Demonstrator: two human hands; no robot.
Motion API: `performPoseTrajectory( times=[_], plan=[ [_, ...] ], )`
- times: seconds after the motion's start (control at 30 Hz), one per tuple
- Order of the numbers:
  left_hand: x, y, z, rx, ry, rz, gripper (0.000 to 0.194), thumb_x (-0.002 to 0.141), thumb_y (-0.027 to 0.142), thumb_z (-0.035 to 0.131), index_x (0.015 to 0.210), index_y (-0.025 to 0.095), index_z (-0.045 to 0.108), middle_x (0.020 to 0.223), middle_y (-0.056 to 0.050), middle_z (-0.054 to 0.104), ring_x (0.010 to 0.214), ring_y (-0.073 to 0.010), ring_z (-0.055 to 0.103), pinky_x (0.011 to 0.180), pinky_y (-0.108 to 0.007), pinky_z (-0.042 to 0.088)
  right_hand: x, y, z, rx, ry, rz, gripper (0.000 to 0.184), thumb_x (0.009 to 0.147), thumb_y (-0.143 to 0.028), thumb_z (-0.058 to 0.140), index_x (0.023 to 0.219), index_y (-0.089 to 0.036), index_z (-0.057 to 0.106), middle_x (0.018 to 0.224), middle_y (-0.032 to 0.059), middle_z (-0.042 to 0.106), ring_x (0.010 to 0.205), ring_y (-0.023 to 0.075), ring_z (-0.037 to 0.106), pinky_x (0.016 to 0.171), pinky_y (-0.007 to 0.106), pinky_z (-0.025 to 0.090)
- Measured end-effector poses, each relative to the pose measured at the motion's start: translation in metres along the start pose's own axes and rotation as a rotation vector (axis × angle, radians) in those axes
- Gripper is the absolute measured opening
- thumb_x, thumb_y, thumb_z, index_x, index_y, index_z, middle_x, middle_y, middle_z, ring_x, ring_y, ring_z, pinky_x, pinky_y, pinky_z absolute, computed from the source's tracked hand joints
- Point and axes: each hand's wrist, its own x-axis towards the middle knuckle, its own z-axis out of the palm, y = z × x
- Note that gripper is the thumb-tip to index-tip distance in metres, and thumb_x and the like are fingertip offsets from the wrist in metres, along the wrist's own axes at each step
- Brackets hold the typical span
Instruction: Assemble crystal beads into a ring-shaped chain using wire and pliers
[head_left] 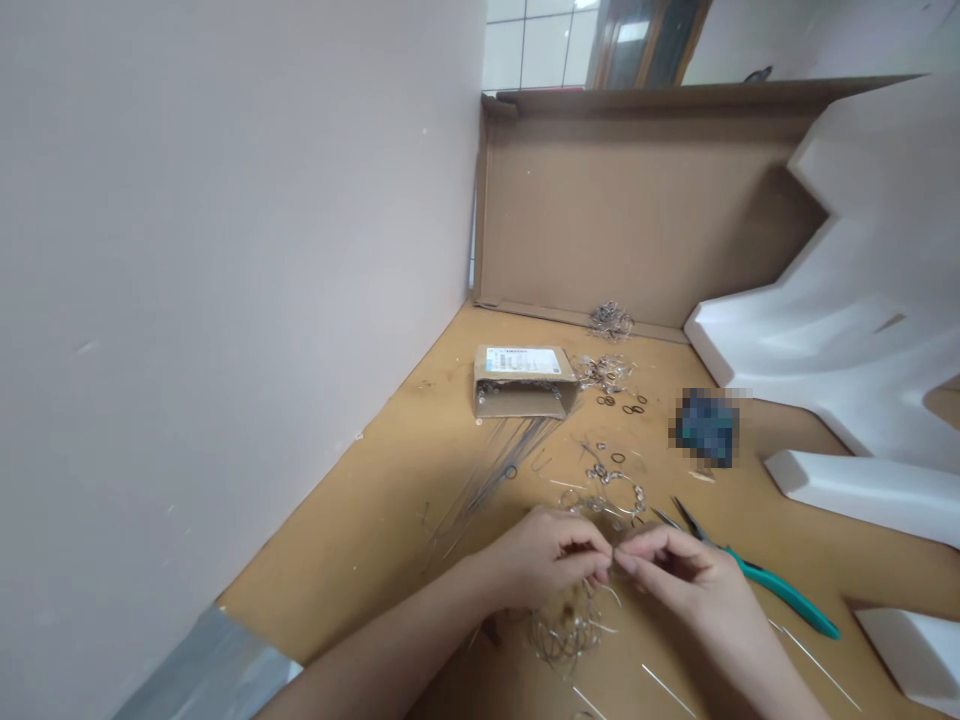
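Observation:
My left hand (541,558) and my right hand (694,580) meet fingertip to fingertip over the tabletop. Both are closed in a pinch; whatever sits between the fingertips is too small to make out. Below my left hand lies a tangle of bent wire loops (564,638). Just beyond the fingers are rings and small clear pieces on wire (611,492). Pliers with teal handles (787,590) rest to the right, partly behind my right hand, their jaws apart.
An open small cardboard box (525,405) stands farther back, with thin straight wires (499,465) spread before it. Wire heaps (606,372) and dark rings (634,409) lie beside it. White foam pieces (862,490) border the right, a cardboard panel (637,210) the back, a pale wall (225,250) the left.

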Motion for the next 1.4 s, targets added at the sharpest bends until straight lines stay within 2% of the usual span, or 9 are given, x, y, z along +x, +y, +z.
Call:
performPoseTrajectory(
  times=[0.2,0.37,0.53,0.77,0.93,1.07,1.17,1.27,1.4],
  plan=[
    [-0.001,-0.002,0.000,-0.091,0.020,-0.136,0.009,0.079,0.018,0.053,0.074,0.015,0.061,0.060,0.002,0.059,0.059,-0.0096,0.056,0.060,-0.019,0.043,0.002,0.002,0.004,0.085,0.035,-0.023,0.021,0.064,-0.039,0.070,0.064,-0.019,0.065,0.054,-0.0018,0.052,0.049,0.0109,0.043,0.045,0.024,0.037],
    [0.000,-0.008,0.006,-0.245,0.087,-0.225,0.012,0.079,0.021,0.052,0.079,0.014,0.061,0.058,0.002,0.054,0.054,-0.0090,0.051,0.055,-0.019,0.041,0.000,0.006,0.008,0.098,0.013,-0.018,0.026,0.066,-0.037,0.069,0.085,-0.019,0.065,0.056,-0.0040,0.050,0.050,0.0107,0.042,0.047,0.023,0.037],
    [-0.001,-0.004,0.007,0.091,0.134,-0.031,0.012,0.077,0.020,0.054,0.078,0.016,0.065,0.065,0.001,0.059,0.059,-0.0091,0.049,0.059,-0.020,0.037,0.000,0.013,0.008,-0.149,-0.076,-0.027,0.022,0.072,-0.039,0.062,0.076,-0.019,0.068,0.058,-0.0005,0.056,0.055,0.0129,0.046,0.051,0.024,0.039],
    [-0.004,-0.004,-0.010,0.002,0.192,-0.170,0.017,0.082,0.024,0.049,0.093,0.016,0.059,0.069,0.001,0.056,0.059,-0.0089,0.049,0.058,-0.019,0.040,-0.001,0.019,0.009,-0.195,-0.014,-0.053,0.022,0.072,-0.040,0.061,0.067,-0.020,0.066,0.052,-0.0027,0.050,0.050,0.0115,0.043,0.046,0.022,0.036],
    [-0.006,-0.006,-0.013,0.410,0.045,-0.045,0.012,0.075,0.025,0.060,0.086,0.020,0.061,0.089,0.000,0.057,0.064,-0.0090,0.049,0.061,-0.020,0.039,-0.001,0.019,0.011,-0.242,0.012,-0.133,0.021,0.074,-0.040,0.059,0.068,-0.021,0.064,0.053,-0.0020,0.051,0.049,0.0122,0.045,0.045,0.023,0.038],
    [-0.006,-0.009,-0.007,0.502,0.019,0.000,0.011,0.083,0.020,0.050,0.082,0.019,0.061,0.083,-0.001,0.058,0.073,-0.0121,0.053,0.066,-0.021,0.039,-0.003,0.012,0.009,-0.309,0.041,-0.313,0.016,0.078,-0.033,0.058,0.069,-0.022,0.064,0.077,0.0047,0.061,0.055,0.0133,0.052,0.051,0.025,0.043],
    [-0.006,-0.013,-0.003,0.508,0.005,0.014,0.011,0.082,0.017,0.048,0.082,0.018,0.059,0.082,-0.001,0.058,0.073,-0.0124,0.054,0.065,-0.021,0.038,-0.007,0.005,0.007,-0.336,-0.066,-0.411,0.014,0.081,-0.029,0.053,0.075,-0.023,0.064,0.093,0.0067,0.062,0.057,0.0126,0.054,0.055,0.026,0.044],
    [-0.005,-0.015,-0.001,0.540,0.016,0.004,0.010,0.081,0.015,0.048,0.080,0.018,0.057,0.078,0.000,0.058,0.070,-0.0123,0.053,0.062,-0.021,0.037,-0.009,0.003,0.007,-0.325,-0.165,-0.329,0.017,0.083,-0.033,0.051,0.075,-0.022,0.061,0.076,0.0024,0.061,0.056,0.0127,0.052,0.055,0.025,0.043],
    [-0.005,-0.007,-0.004,0.587,0.093,-0.049,0.008,0.083,0.019,0.048,0.079,0.018,0.054,0.076,0.000,0.058,0.069,-0.0129,0.052,0.061,-0.022,0.036,-0.004,0.011,0.011,-0.146,-0.080,-0.069,0.025,0.080,-0.044,0.054,0.073,-0.020,0.059,0.062,-0.0009,0.056,0.056,0.0128,0.050,0.051,0.023,0.041]
  ],
)
